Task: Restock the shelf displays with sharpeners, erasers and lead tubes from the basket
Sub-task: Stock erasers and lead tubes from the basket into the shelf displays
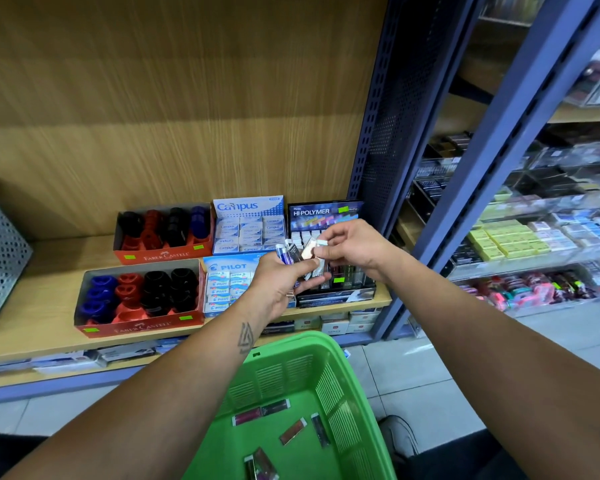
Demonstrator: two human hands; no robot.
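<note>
Left hand is gripping a fan of tubes mid-frame so my right hand is pinching one free.

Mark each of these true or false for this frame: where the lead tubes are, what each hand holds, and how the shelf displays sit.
1. The left hand grips a bunch of lead tubes. True.
2. The green basket holds nothing. False: several lead tubes lie loose on its floor.
3. The right hand pinches one tube from the bunch. True.
4. The Hi-Polymer display stands left of the Campus eraser box. False: it stands to the right of it.
5. Both Faber-Castell boxes hold sharpeners in red, black and blue. True.
</note>
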